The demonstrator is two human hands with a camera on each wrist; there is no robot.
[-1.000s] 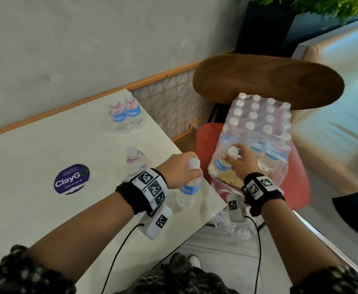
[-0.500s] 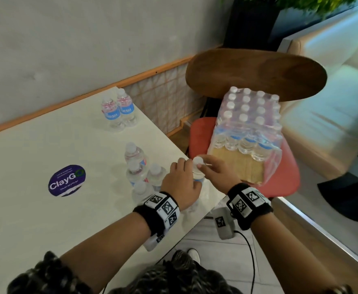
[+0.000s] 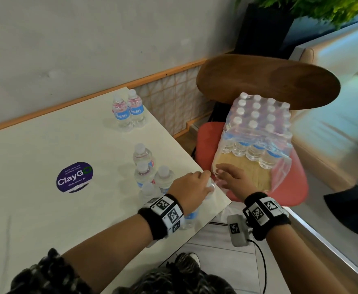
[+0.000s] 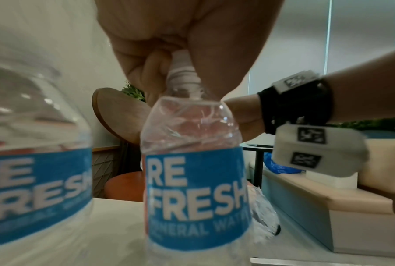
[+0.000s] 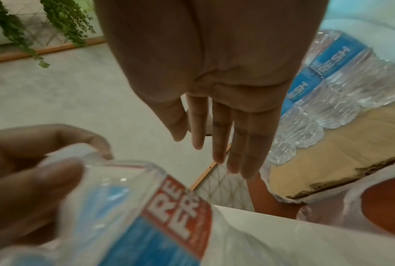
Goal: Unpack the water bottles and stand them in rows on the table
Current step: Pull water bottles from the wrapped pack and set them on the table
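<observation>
The held bottle wears a blue label reading "RE FRESH" over "MINERAL WATER"; a purple sticker on the table reads "ClayGO". The left hand pinches this clear bottle by its white cap, directly below the fingers, upright near the table's 4 o'clock corner. The right hand, fingers straight and spread, holds nothing, hovering at 3 o'clock of it, near the shrink-wrapped pack on the red chair.
</observation>
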